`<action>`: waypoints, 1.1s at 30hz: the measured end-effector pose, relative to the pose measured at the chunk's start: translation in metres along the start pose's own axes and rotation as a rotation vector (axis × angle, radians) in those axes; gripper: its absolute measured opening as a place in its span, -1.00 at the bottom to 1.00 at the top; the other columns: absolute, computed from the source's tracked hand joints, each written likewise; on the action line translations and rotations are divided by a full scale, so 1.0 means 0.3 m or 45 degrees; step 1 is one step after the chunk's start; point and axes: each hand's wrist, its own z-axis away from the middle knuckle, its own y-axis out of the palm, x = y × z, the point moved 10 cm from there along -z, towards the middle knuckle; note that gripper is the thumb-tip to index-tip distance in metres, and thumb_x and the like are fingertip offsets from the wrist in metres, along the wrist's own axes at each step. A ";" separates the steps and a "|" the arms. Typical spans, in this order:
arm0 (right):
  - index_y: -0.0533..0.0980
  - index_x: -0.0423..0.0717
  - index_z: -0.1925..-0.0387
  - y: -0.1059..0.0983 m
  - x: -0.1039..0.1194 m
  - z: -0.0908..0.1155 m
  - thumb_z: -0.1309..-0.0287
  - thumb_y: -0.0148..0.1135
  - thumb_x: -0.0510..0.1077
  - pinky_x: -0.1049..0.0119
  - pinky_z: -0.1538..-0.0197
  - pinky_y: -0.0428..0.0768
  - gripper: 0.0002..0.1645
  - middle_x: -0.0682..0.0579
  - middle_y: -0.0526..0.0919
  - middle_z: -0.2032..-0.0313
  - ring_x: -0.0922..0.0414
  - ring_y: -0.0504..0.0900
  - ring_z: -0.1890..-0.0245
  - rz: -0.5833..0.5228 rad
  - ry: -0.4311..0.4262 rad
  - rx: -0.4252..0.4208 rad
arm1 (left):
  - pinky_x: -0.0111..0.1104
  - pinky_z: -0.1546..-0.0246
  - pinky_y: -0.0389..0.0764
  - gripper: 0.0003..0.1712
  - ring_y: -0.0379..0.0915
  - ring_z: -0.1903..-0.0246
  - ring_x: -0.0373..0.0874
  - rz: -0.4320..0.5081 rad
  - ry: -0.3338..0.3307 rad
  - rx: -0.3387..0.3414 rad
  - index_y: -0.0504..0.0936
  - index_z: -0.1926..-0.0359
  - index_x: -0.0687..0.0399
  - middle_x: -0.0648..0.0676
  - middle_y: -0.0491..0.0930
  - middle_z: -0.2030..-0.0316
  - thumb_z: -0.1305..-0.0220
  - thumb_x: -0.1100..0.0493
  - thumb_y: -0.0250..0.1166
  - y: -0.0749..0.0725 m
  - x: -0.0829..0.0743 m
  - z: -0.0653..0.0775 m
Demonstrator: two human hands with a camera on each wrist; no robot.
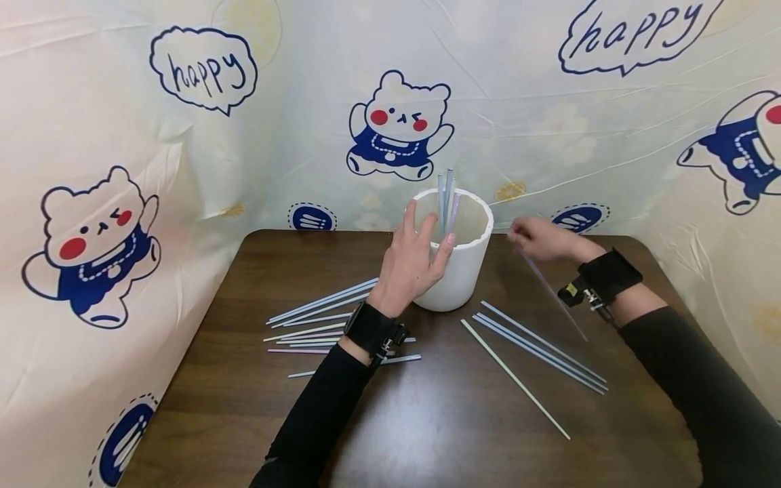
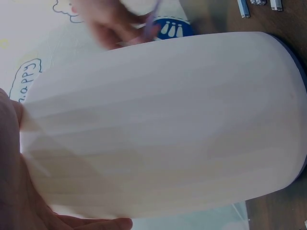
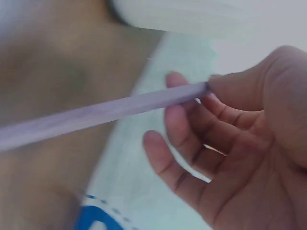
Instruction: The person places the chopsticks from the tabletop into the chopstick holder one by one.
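In the head view a white round container (image 1: pixel 454 271) stands at the back of the table, with several blue and purple straws (image 1: pixel 449 196) upright inside. My left hand (image 1: pixel 410 261) holds it near the rim, fingers and thumb spread round its side. The left wrist view shows the container's white wall (image 2: pixel 163 129) filling most of the picture. To the right of the container, my right hand (image 1: pixel 543 238) pinches one end of a purple straw (image 1: pixel 555 295). Thumb and fingertips meet at that end in the right wrist view, and the straw (image 3: pixel 105 110) extends leftward from them.
Blue straws (image 1: pixel 539 352) and a pale green straw (image 1: pixel 515 379) lie on the dark wooden table (image 1: pixel 427 434) at front right. A spread of blue, green and purple straws (image 1: pixel 323 301) lies on the left, partly under my left forearm. A patterned cloth (image 1: pixel 293 135) hangs behind.
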 end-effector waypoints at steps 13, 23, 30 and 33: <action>0.52 -0.29 0.01 -0.350 0.158 0.082 -0.56 -0.06 -0.11 0.40 0.35 0.62 -0.67 0.17 0.67 0.39 0.11 0.57 0.43 -0.338 -0.038 -0.286 | 0.06 0.09 0.72 -0.35 0.43 -0.27 0.29 0.000 -0.004 -0.020 0.39 -0.35 0.01 0.34 0.03 -0.56 -0.51 -0.28 -0.10 -0.011 0.005 -0.006; 0.59 -0.18 0.09 -0.552 0.242 0.123 -0.48 0.08 -0.10 0.48 0.31 0.59 -0.75 0.07 0.71 0.28 0.20 0.59 0.35 -0.912 -0.165 -0.444 | 0.06 0.11 0.73 -0.34 0.44 -0.24 0.29 0.009 0.004 -0.018 0.39 -0.35 0.02 0.34 0.03 -0.55 -0.51 -0.29 -0.11 -0.009 0.003 -0.008; 0.59 -0.29 0.03 -0.635 0.243 0.098 -0.32 0.28 -0.08 0.47 0.27 0.65 -0.65 -0.08 0.65 0.24 0.08 0.54 0.31 -1.311 -0.140 -0.641 | 0.03 0.15 0.73 -0.35 0.44 -0.24 0.27 0.021 0.001 -0.007 0.38 -0.35 0.00 0.33 0.02 -0.56 -0.51 -0.30 -0.12 -0.001 0.003 -0.001; 0.57 -0.27 -0.03 -0.660 0.237 0.080 -0.27 0.30 -0.05 0.50 0.24 0.67 -0.58 -0.07 0.64 0.20 0.07 0.53 0.29 -1.334 -0.080 -0.741 | 0.05 0.14 0.73 -0.35 0.44 -0.25 0.28 0.026 0.003 -0.011 0.39 -0.34 0.01 0.33 0.03 -0.56 -0.51 -0.30 -0.12 -0.003 0.003 0.000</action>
